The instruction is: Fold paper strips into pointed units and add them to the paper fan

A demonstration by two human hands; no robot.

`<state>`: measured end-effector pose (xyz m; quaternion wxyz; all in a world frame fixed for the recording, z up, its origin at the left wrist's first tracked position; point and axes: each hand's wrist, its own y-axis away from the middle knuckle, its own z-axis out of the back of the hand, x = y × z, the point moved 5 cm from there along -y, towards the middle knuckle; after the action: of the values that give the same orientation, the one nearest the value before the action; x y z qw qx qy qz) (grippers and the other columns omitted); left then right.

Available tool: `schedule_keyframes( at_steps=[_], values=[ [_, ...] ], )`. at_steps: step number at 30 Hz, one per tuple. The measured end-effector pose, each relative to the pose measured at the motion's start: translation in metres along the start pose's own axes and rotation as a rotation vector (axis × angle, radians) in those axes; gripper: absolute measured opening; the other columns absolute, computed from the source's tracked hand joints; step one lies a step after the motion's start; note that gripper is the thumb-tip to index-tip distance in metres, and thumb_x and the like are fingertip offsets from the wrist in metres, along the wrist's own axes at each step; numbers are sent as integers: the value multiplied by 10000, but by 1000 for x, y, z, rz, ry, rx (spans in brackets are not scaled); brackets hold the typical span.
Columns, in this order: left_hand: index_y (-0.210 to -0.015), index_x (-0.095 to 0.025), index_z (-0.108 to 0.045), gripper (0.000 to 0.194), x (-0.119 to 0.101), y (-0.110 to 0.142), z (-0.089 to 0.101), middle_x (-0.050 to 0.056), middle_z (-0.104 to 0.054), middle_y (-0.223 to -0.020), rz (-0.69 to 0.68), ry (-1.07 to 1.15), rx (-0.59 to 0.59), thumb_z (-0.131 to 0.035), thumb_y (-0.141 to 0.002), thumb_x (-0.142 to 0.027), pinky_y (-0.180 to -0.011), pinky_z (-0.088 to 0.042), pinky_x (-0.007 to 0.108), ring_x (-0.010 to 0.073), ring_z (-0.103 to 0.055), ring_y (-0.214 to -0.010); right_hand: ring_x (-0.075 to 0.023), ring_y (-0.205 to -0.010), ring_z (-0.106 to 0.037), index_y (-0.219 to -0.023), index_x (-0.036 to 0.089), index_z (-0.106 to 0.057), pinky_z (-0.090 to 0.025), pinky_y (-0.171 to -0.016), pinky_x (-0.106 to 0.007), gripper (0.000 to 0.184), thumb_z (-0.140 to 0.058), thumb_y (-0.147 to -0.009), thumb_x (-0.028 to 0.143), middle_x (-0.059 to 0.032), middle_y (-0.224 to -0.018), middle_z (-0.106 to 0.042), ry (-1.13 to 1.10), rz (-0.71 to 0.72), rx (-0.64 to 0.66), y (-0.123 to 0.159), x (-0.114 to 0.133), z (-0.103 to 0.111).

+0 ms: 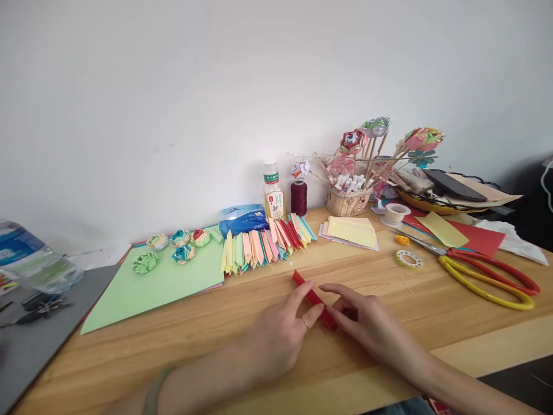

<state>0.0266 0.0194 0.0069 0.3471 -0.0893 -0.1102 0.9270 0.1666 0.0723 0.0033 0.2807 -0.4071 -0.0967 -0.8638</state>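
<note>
A narrow folded strip of red paper [315, 298] lies at a slant on the wooden table in front of me. My left hand [287, 328] grips it from the left, index finger and thumb pressed on it, with a ring on one finger. From the other side, my right hand [367, 323] pinches the lower end with the thumb, its index finger bent above the strip. The fingers partly cover the paper's middle and lower end. Beyond the strip stands a row of folded paper pieces [246, 249] in several colours.
Scissors [444, 252], a tape roll [408, 259] and yellow paper sheets [352, 232] lie to the right. Paper rosettes [144, 263] rest on a green sheet [181, 285] at left. Behind are a tissue pack [243, 219], a bottle [273, 193], a thread spool [298, 197] and a basket [345, 204].
</note>
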Motion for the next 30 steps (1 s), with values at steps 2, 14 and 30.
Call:
schedule_keyframes(
  at_steps=[2, 14, 30],
  values=[
    [-1276, -101, -453, 422, 1, 1, 1, 219, -339, -1400, 15, 40, 2, -334, -870, -88, -732, -558, 376, 245, -635, -939, -152, -583, -631, -1118, 184, -607, -464, -592, -246, 306, -434, -870, 230, 16, -673, -694, -24, -7, 41, 2, 3, -2],
    [-1070, -126, -616, 292, 0, 11, 0, 105, -637, -1046, -118, -92, -218, -409, -865, -121, -897, -454, 447, 278, -533, -1076, -174, -859, -621, -1077, 190, -636, -465, -755, -273, 432, -382, -779, 8, -55, -965, -665, 232, 284, 194, 4, 11, 7],
    [-919, -134, -655, 139, -20, 18, 3, 64, -673, -1011, -219, -257, -363, -525, -888, -173, -977, -411, 438, 205, -556, -1040, -172, -761, -564, -850, 207, -638, -424, -677, -304, 159, -491, -907, 198, -24, -813, -622, 487, 516, 118, 14, 22, 3]
  ],
)
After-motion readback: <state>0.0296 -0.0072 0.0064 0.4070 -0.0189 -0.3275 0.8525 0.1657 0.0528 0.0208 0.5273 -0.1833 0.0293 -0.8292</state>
